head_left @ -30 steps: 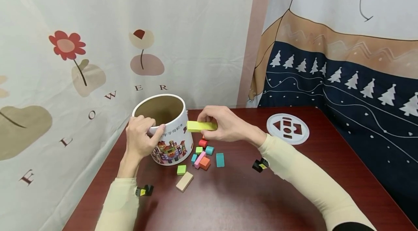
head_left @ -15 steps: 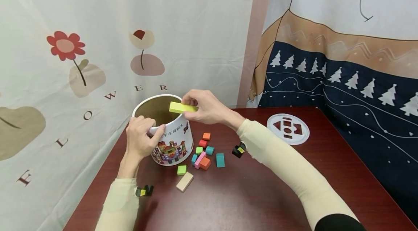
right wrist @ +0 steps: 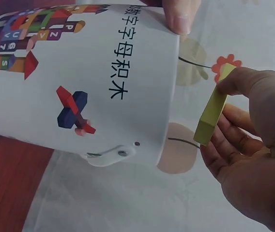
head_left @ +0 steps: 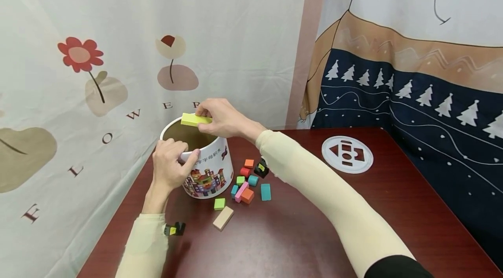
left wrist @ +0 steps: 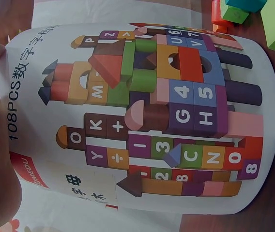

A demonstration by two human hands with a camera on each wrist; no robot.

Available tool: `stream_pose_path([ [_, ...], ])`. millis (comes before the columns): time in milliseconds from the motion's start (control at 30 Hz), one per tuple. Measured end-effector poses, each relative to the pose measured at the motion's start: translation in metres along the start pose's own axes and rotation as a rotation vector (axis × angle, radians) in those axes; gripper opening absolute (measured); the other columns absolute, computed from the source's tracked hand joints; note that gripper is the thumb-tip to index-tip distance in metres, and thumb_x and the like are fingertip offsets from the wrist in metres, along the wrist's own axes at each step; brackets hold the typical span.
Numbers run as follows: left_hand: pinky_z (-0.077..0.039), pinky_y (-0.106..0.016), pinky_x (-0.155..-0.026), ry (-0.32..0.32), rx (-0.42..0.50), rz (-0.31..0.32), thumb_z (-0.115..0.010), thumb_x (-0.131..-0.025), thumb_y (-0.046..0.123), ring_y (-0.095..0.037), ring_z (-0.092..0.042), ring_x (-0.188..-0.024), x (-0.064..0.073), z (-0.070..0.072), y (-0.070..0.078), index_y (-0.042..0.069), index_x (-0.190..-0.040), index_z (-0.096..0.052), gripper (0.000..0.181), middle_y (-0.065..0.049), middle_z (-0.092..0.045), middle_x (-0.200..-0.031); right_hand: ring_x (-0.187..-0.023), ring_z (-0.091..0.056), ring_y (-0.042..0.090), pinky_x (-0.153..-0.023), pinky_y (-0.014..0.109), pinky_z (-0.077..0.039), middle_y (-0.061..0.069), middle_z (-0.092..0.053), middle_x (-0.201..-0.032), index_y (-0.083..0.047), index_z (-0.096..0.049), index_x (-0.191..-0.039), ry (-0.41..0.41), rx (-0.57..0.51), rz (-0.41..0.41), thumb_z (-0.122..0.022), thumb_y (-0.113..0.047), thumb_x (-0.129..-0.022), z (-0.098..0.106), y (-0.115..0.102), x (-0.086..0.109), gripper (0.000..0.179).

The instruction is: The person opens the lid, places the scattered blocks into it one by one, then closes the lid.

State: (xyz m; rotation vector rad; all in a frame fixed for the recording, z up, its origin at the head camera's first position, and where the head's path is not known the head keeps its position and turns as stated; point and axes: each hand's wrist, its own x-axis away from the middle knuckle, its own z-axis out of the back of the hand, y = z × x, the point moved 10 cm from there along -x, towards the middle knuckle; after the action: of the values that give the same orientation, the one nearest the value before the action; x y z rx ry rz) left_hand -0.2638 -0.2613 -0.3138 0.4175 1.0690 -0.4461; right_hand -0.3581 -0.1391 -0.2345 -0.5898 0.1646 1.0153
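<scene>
A white bucket (head_left: 214,160) printed with a block castle stands on the table at the left of the head view. My left hand (head_left: 170,162) grips its near rim, thumb outside and fingers over the edge. Above the bucket's mouth, my right hand (head_left: 224,117) pinches a yellow-green rectangular block (head_left: 195,119) between thumb and fingers. In the right wrist view the same block (right wrist: 212,108) shows beyond the rim, apart from the bucket wall (right wrist: 147,87). Most of the bucket's inside is hidden.
Right of the bucket lie several small blocks, among them a pink bar (head_left: 241,192), an orange block (head_left: 247,196) and a teal one (head_left: 265,192). A plain wooden block (head_left: 223,218) lies nearer. A white lid with cutouts (head_left: 363,156) rests farther right. Printed curtains border the table.
My right hand has carried the yellow-green block left and up, from beside the bucket to over its mouth. The left hand stays on the rim.
</scene>
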Motion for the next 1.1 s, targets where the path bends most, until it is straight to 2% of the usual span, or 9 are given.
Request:
stream_pose_path([
  [200, -0.034, -0.051, -0.072, 0.000, 0.000, 0.001, -0.063, -0.094, 0.040, -0.026, -0.037, -0.058, 0.000, 0.000, 0.000, 0.011, -0.064, -0.044, 0.046, -0.005, -0.041, -0.057, -0.112, -0.071, 0.019, -0.100, 0.027, -0.055, 0.009, -0.078, -0.124, -0.005, -0.077, -0.126, -0.045, 0.019, -0.043, -0.075, -0.018, -0.100, -0.014, 0.003, -0.014, 0.029],
  [400, -0.034, -0.051, -0.072, 0.002, -0.001, 0.000, -0.063, -0.094, 0.040, -0.025, -0.037, -0.058, 0.001, 0.000, 0.001, 0.011, -0.064, -0.045, 0.046, -0.004, -0.042, -0.056, -0.099, -0.063, 0.016, -0.089, 0.024, -0.049, 0.005, -0.075, -0.113, -0.007, -0.077, -0.118, -0.063, 0.041, -0.067, -0.077, -0.017, -0.100, -0.024, 0.009, -0.015, 0.021],
  [500, -0.034, -0.051, -0.072, 0.002, 0.000, 0.000, -0.063, -0.095, 0.040, -0.025, -0.038, -0.059, 0.001, 0.000, 0.002, 0.011, -0.064, -0.046, 0.046, -0.005, -0.043, -0.057, -0.099, -0.062, 0.018, -0.089, 0.027, -0.049, 0.007, -0.073, -0.112, -0.006, -0.076, -0.116, -0.067, 0.057, -0.062, -0.077, -0.018, -0.101, -0.027, 0.011, -0.015, 0.019],
  [600, -0.034, -0.051, -0.072, 0.001, 0.003, 0.002, -0.063, -0.095, 0.040, -0.025, -0.038, -0.059, 0.000, 0.000, 0.001, 0.010, -0.065, -0.047, 0.045, -0.005, -0.044, -0.057, -0.113, -0.069, 0.020, -0.102, 0.029, -0.055, 0.009, -0.076, -0.125, -0.004, -0.076, -0.128, -0.069, 0.068, -0.058, -0.077, -0.023, -0.104, -0.028, 0.012, -0.014, 0.030],
  [700, -0.035, -0.052, -0.073, 0.002, 0.004, 0.005, -0.063, -0.094, 0.040, -0.026, -0.038, -0.059, 0.000, 0.000, 0.001, 0.010, -0.065, -0.048, 0.045, -0.005, -0.045, -0.057, -0.135, -0.069, 0.024, -0.118, 0.035, -0.054, 0.012, -0.075, -0.144, -0.004, -0.069, -0.145, -0.085, 0.079, -0.058, -0.076, -0.030, -0.106, -0.030, 0.012, -0.015, 0.047],
  [767, -0.034, -0.052, -0.073, 0.003, 0.003, 0.004, -0.063, -0.095, 0.041, -0.025, -0.038, -0.059, 0.000, 0.000, 0.001, 0.010, -0.065, -0.048, 0.045, -0.005, -0.045, -0.057, -0.149, -0.063, 0.026, -0.127, 0.039, -0.049, 0.011, -0.068, -0.158, -0.005, -0.061, -0.157, -0.108, 0.092, -0.062, -0.074, -0.036, -0.107, -0.031, 0.012, -0.014, 0.060],
  [900, -0.034, -0.051, -0.073, 0.007, 0.003, 0.000, -0.063, -0.095, 0.040, -0.025, -0.038, -0.059, 0.001, 0.000, 0.001, 0.011, -0.064, -0.046, 0.046, -0.004, -0.043, -0.056, -0.166, -0.047, 0.028, -0.136, 0.045, -0.038, 0.009, -0.048, -0.178, -0.012, -0.042, -0.173, -0.171, 0.109, -0.083, -0.070, -0.049, -0.108, -0.038, 0.016, -0.012, 0.079],
  [1100, -0.035, -0.051, -0.072, 0.011, -0.003, -0.006, -0.063, -0.095, 0.040, -0.024, -0.037, -0.058, 0.000, 0.001, 0.001, 0.010, -0.063, -0.045, 0.047, -0.004, -0.042, -0.056, -0.177, -0.025, 0.026, -0.144, 0.049, -0.023, 0.005, -0.026, -0.190, -0.020, -0.028, -0.179, -0.214, 0.074, -0.113, -0.063, -0.061, -0.107, -0.043, 0.022, -0.008, 0.090],
])
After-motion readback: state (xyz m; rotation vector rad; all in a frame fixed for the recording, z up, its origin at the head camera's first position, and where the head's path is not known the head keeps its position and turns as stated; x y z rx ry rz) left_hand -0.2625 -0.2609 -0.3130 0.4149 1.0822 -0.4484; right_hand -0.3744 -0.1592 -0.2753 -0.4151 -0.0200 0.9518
